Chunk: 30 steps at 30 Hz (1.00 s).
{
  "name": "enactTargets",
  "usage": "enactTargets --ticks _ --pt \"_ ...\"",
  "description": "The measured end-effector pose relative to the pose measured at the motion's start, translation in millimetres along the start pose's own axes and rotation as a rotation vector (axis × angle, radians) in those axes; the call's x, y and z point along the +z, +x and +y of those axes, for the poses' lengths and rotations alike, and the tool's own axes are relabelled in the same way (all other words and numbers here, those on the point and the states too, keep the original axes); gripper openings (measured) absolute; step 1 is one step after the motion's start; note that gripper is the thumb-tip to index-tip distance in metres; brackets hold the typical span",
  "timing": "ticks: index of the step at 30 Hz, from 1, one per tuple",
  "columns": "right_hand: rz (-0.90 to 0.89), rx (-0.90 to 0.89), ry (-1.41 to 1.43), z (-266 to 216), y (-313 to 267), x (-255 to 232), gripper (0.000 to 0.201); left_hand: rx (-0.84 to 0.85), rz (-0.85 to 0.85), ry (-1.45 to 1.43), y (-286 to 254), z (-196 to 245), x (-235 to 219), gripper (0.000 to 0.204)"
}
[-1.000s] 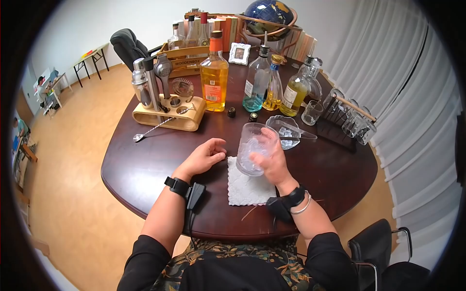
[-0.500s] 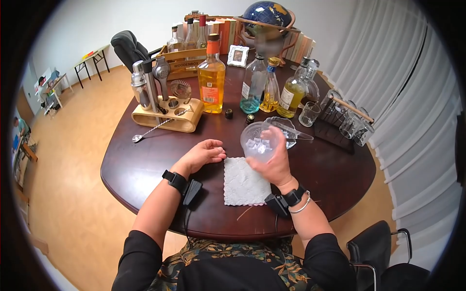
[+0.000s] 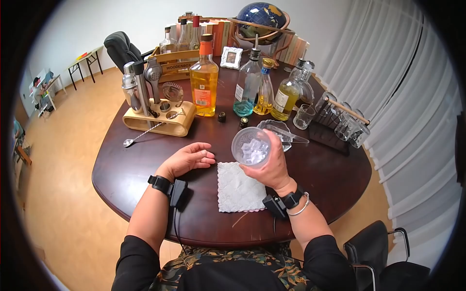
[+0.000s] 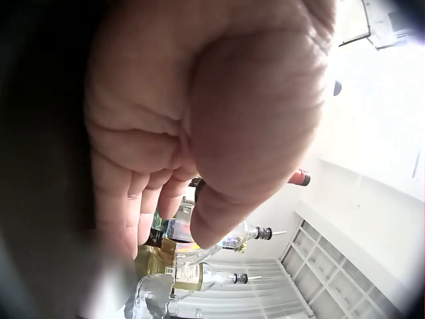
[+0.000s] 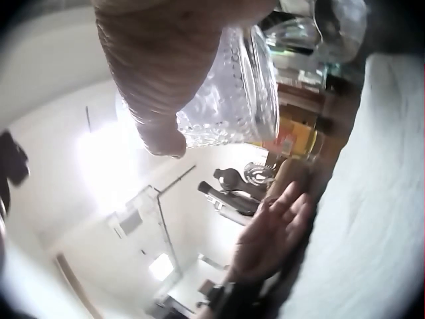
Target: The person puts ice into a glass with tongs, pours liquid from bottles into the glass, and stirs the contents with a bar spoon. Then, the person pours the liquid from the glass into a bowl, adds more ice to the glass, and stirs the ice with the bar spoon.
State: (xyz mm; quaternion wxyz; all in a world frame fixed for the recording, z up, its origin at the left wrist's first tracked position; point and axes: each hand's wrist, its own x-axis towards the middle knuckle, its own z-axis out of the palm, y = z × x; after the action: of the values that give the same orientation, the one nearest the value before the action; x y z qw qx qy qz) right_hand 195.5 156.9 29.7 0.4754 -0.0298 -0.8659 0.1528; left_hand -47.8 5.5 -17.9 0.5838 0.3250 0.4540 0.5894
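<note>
**Ice in the Right Hand, Left Hand Idle at the Dark Table**

A person seated at a polished table grips a clear glass of ice in the right hand, thumb and fingers wrapped around its wall. The left hand, palm partly turned up, holds nothing, its fingers loosely extended.

With 12 o'clock pointing away from the person, the relation that counts is this: the glass sits at the right hand's 10 o'clock, within its grasp, and just before the left hand's 3 o'clock, near those fingertips but apart from them. The right hand is plainly the nearer. The glass's mouth faces up toward the head camera, so its long axis appears nearly end-on; exactly how far it leans cannot be told. The right-wrist view shows a gap between its base and the white cloth, which lies toward the glass's 6 o'clock, its longer sides running roughly from 12 to 6.

A clear dish stands at the glass's 2 o'clock, partly hidden behind the right hand. At the left hand's 11 o'clock is a wooden tool stand, a twisted bar spoon leaning from it toward 8 o'clock. An amber bottle rises near the left hand's 12 o'clock.
</note>
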Motion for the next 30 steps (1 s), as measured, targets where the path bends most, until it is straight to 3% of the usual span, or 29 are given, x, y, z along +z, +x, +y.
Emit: enactTargets --ticks 1,4,7,10,13,16,20,21,24,25,29,30 --pt "-0.011 0.095 0.103 0 -3 3 0.091 -0.006 0.002 0.009 0 0 0 0.036" --pt "0.089 0.727 1.023 1 -3 6 0.097 -0.021 0.006 0.036 2 0 0 0.036" --pt "0.004 0.328 0.453 3 -6 3 0.097 -0.024 0.005 0.061 2 1 2 0.037" --pt "-0.055 0.198 0.167 -2 -4 -3 0.098 -0.022 0.003 0.078 1 1 4 0.037" --pt "0.138 0.814 1.149 -1 -1 -1 0.099 -0.02 -0.007 0.092 0 1 4 0.038" --pt "0.019 0.316 0.362 -1 -8 -4 0.093 -0.016 -0.009 0.119 2 0 4 0.038" --pt "0.064 0.556 0.731 -1 -7 -3 0.092 -0.012 -0.015 0.134 3 1 4 0.039" --pt "0.156 0.793 1.123 -5 -3 -4 0.094 -0.009 -0.018 0.133 3 -1 3 0.039" --pt "0.071 0.304 0.456 -4 -8 -4 0.09 -0.012 -0.003 0.163 2 0 5 0.04" --pt "0.042 0.064 0.037 -11 -2 -10 0.088 -0.012 -0.008 0.159 2 0 5 0.041" --pt "0.135 0.63 0.87 2 -6 -2 0.092 -0.018 -0.024 0.173 4 1 2 0.041" --pt "0.116 0.542 0.771 2 -7 -2 0.092 -0.023 -0.026 0.177 4 0 2 0.042"
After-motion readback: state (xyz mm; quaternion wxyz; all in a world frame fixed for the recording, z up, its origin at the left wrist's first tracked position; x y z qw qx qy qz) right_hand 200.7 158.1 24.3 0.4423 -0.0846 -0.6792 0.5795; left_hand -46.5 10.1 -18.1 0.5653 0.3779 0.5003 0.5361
